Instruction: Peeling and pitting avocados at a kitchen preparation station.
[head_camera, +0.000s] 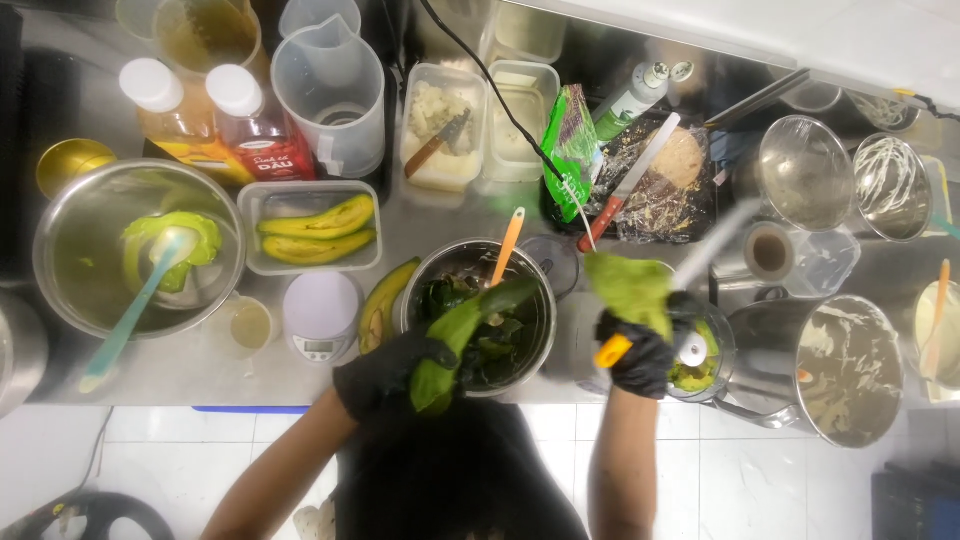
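Near the lower middle of the frame, the left hand (385, 372) in a black glove was clamped on a long green peel (462, 330) over the round steel bowl (540, 300) of peels. Just to the right, the right hand (640, 352), also gloved, gripped an orange-handled knife (700, 255) carrying pale green pulp (630, 290), above the small chopper cup (700, 365) on the steel tabletop (420, 225).

The motion-blurred green peel (628, 290) hides what the right glove's orange handle (613, 350) belongs to

gloves (392, 372) black | peel (462, 335) green | spatula handle (507, 245) orange | scale (321, 315) white
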